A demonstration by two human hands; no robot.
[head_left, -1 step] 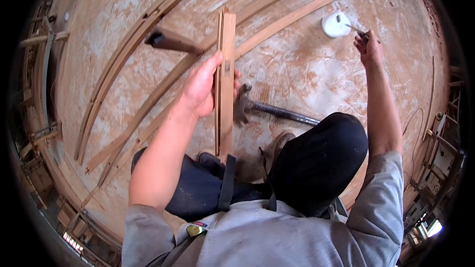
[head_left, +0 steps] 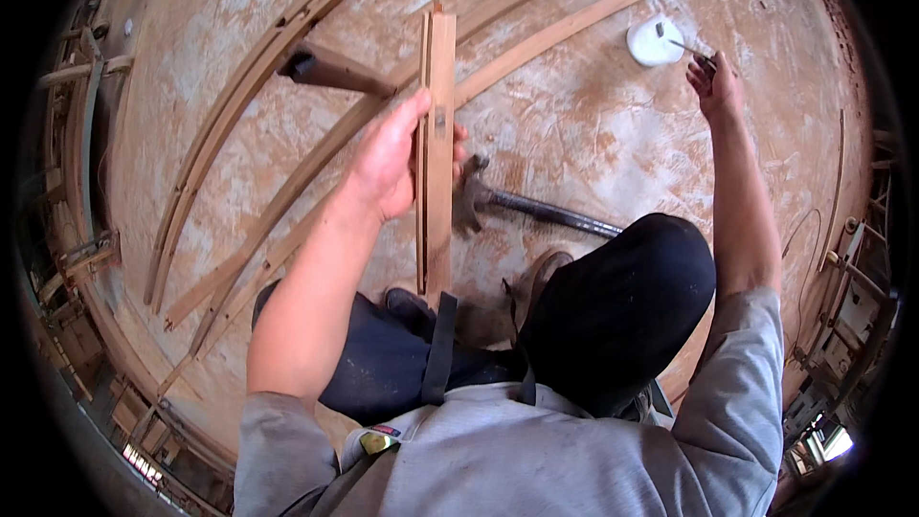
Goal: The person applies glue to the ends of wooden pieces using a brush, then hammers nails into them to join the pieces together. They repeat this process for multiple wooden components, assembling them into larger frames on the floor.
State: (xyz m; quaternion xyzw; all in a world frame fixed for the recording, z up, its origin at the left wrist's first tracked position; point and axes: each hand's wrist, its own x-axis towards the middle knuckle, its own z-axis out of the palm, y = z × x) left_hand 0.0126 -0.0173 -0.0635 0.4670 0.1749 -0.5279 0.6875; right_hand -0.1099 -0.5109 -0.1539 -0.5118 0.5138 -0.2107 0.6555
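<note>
My left hand [head_left: 391,161] grips a pair of narrow wooden slats [head_left: 438,77], held upright in front of me with their lower ends near my knees. My right hand [head_left: 716,84] reaches far to the right and pinches a thin metal pin [head_left: 685,45], which looks like a nail. The pin is right beside a small round white container [head_left: 653,40] on the floor. A hammer [head_left: 522,206] lies on the floor between my hands, its head just right of the slats.
Several long curved wooden strips [head_left: 536,43] lie across the dusty plywood floor [head_left: 593,134]. A dark wooden block [head_left: 330,67] rests on them at the upper left. My dark-trousered knee [head_left: 622,306] is raised at the lower right. Wooden frames [head_left: 81,134] line the left edge.
</note>
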